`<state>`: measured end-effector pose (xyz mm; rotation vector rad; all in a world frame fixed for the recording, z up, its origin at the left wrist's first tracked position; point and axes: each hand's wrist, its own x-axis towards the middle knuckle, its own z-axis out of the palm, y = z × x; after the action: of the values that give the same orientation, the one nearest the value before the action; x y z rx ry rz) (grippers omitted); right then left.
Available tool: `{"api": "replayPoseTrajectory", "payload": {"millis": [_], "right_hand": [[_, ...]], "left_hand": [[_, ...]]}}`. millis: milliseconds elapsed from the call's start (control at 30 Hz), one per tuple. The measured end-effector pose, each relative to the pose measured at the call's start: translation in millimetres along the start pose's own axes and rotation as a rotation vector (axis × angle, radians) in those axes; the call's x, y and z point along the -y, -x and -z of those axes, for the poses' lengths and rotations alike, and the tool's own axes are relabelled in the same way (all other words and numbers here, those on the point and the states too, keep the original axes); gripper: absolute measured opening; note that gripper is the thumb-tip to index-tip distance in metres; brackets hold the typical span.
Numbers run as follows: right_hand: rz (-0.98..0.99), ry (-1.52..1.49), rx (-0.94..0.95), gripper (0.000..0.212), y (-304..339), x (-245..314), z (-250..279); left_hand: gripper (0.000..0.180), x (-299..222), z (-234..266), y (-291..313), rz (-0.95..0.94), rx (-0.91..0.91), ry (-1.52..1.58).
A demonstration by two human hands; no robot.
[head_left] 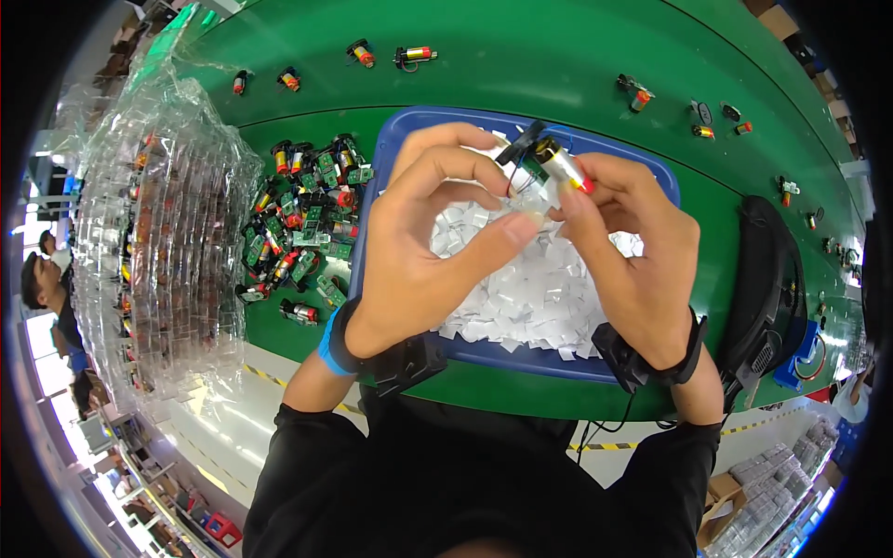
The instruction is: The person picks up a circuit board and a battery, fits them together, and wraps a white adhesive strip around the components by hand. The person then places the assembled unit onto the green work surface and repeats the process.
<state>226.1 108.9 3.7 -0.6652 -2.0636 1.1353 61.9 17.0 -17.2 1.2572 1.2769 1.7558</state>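
Above a blue bin, both of my hands are on one small wired assembly. Its battery (564, 167) is a silver and yellow cylinder with a red end, joined to a black part (521, 144) and a small green circuit board (534, 170) by thin wires. My right hand (642, 232) is closed, pinching the battery's red end between thumb and fingers. My left hand (409, 209) curls in from the other side, its fingertips at the black part and wires. A whitish scrap or tape lies between the thumbs, too blurred to tell.
Small white pieces (521, 298) fill the blue bin (512, 361). To its left lies a heap of similar assemblies (302, 219), beside stacked clear plastic trays (158, 242). More units are scattered across the green table (521, 70). A black padded case (758, 288) stands at the right.
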Motion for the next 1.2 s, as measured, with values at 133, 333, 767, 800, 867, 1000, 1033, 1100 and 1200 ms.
{"api": "replayPoseTrajectory", "payload": {"millis": [133, 333, 767, 800, 867, 1000, 1033, 1100, 1200], "right_hand": [[-0.128, -0.193, 0.02, 0.022, -0.2, 8.8, 2.3], [-0.373, -0.534, 0.117, 0.029, -4.0, 13.0, 6.0], [-0.379, -0.571, 0.206, 0.02, -9.9, 1.2, 12.3], [-0.177, -0.348, 0.081, 0.017, -10.9, 1.6, 9.0], [0.223, 0.103, -0.165, 0.017, -12.6, 1.7, 5.2], [0.619, 0.579, 0.028, 0.021, -13.8, -0.3, 16.7], [0.617, 0.579, 0.026, 0.021, -13.6, -1.2, 16.4], [0.598, 0.571, 0.031, 0.016, -12.8, -4.8, 14.4], [0.444, 0.404, 0.074, 0.014, -10.2, -3.8, 13.8]], "left_hand": [[0.022, -0.4, 7.7, -1.8, 0.339, 0.064, 0.343], [0.042, -8.7, 10.2, -0.8, 0.5, 0.218, 0.593], [0.063, -18.2, 18.5, -8.7, 0.555, 0.393, 0.29], [0.064, -17.7, 16.7, -9.7, 0.566, 0.361, 0.277], [0.065, -17.1, 13.7, -9.9, 0.577, 0.331, 0.264], [0.062, -15.1, 10.2, -5.9, 0.577, 0.187, 0.245], [0.06, -12.9, 11.8, -4.8, 0.545, 0.229, 0.209], [0.058, -9.7, 14.0, -3.5, 0.481, 0.313, 0.139], [0.052, -11.2, 10.6, -2.9, 0.467, 0.307, 0.127]]}}
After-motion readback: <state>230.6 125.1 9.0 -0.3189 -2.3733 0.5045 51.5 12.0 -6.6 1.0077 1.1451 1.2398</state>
